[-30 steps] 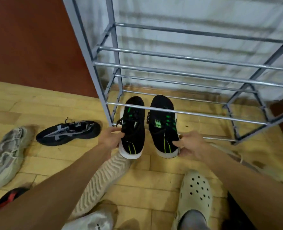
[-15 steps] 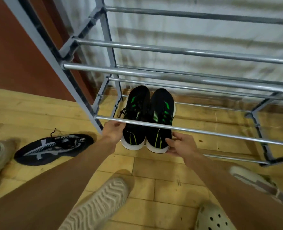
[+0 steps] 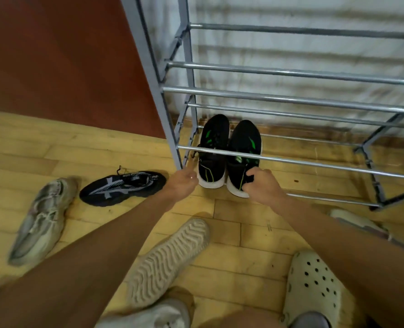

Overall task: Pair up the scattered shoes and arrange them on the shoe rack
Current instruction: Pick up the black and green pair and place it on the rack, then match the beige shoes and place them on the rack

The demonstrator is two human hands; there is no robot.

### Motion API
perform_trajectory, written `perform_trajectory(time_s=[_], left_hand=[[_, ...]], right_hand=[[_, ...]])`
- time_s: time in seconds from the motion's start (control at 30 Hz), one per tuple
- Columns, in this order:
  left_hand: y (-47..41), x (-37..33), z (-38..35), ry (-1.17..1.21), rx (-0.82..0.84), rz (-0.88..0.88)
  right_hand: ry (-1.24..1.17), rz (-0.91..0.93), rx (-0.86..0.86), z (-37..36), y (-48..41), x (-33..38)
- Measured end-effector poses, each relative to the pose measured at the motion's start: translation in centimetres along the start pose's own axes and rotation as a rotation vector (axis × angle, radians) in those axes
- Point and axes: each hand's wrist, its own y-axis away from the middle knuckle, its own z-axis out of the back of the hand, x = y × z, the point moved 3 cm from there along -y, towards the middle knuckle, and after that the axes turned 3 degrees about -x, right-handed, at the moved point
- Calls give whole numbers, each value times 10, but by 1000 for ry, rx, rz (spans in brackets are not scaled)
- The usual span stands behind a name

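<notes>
Withdrawing left hand [image 3: 182, 183] off left sneaker [image 3: 214, 136]

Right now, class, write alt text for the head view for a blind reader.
A pair of black-and-green sneakers sits on the lowest tier of a grey metal shoe rack; the right hand grips one heel, the left hand is beside the other. Other shoes lie on the wooden floor.

Bottom tier of the shoe rack [image 3: 291, 73]: black-green pair [image 3: 243, 140] fills left end, bars rightward lie free. Front rail [image 3: 314, 164] crosses above the pair.
</notes>
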Motion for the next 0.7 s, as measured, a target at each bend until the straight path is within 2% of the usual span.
perform_trajectory(time_s=[0.1,0.23,0.37,0.53,0.7], left_hand=[[28,21,20,7,56,40],[65,56,45,-181,113,54],[93,106,49,-209,156,145],[106,154,25,-385,210,157],[96,165,7,-428,196,141]], right_hand=[[220,161,116,8,31,42],[431,284,255,12,70,87],[605,352,340,0,107,113],[784,405,426,-43,129,102],[797,409,481,-55,129,73]])
